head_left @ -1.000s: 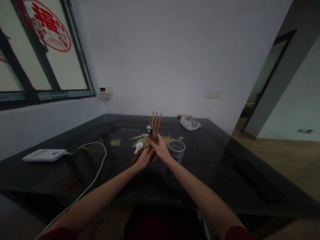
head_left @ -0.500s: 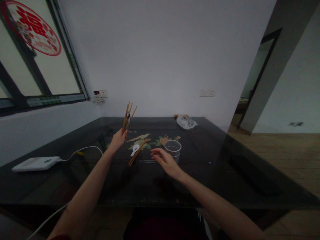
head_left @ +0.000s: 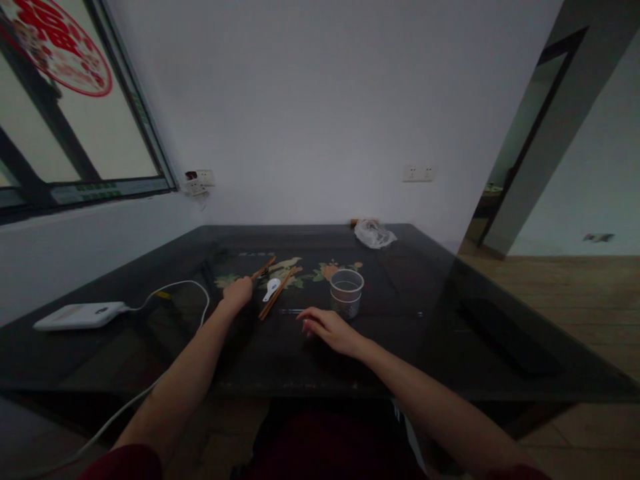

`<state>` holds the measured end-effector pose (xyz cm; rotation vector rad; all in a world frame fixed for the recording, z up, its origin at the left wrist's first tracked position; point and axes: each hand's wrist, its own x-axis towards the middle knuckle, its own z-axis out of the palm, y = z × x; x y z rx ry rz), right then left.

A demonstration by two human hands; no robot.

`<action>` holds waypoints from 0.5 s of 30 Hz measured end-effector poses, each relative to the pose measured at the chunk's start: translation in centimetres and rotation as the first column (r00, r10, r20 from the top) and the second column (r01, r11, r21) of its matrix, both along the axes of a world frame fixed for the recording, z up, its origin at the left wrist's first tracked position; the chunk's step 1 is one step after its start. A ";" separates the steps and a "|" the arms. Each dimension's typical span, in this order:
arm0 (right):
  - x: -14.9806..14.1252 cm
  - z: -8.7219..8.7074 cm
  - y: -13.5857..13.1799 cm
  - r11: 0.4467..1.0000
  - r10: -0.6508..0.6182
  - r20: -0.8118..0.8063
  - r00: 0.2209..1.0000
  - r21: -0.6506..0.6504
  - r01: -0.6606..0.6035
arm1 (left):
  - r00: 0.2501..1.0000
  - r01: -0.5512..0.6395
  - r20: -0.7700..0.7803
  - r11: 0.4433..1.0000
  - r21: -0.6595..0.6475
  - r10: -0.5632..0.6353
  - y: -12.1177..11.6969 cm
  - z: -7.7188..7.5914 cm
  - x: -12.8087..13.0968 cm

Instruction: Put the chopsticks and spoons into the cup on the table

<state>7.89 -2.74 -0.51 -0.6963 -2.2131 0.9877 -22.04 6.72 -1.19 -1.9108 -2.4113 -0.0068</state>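
Observation:
My left hand (head_left: 238, 292) rests low on the dark glass table (head_left: 400, 320), closed around a bundle of wooden chopsticks (head_left: 263, 267) whose tips lie flat and point away to the right. A metal spoon was in that bundle earlier; it is hidden by the hand. Just right of the hand lie a white spoon (head_left: 271, 289) and two more chopsticks (head_left: 276, 299). My right hand (head_left: 327, 329) hovers flat near the table with its fingers apart, holding nothing. A clear plastic cup (head_left: 346, 292) stands just beyond it.
A white box-shaped device (head_left: 79, 315) with a white cable (head_left: 186, 287) lies at the left. A crumpled plastic bag (head_left: 374, 234) sits at the far edge by the wall. A thin clear rod (head_left: 293, 311) lies in front of the cup. A doorway opens at the right.
My left hand took the chopstick bundle from both hands, swung it up to the left, then lowered it flat onto the table. My right hand let go and dropped near the cup.

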 end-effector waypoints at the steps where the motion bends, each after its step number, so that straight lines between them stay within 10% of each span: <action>1: 0.0 0.1 0.1 1.000 -0.005 -0.002 1.000 0.003 0.005 | 1.000 -0.004 0.007 1.000 -0.009 0.004 0.0 -0.1 0.2; 15: -0.2 0.2 0.1 0.999 -0.004 0.057 0.998 0.035 0.002 | 0.997 0.083 -0.007 0.997 -0.011 -0.083 0.1 -0.5 1.8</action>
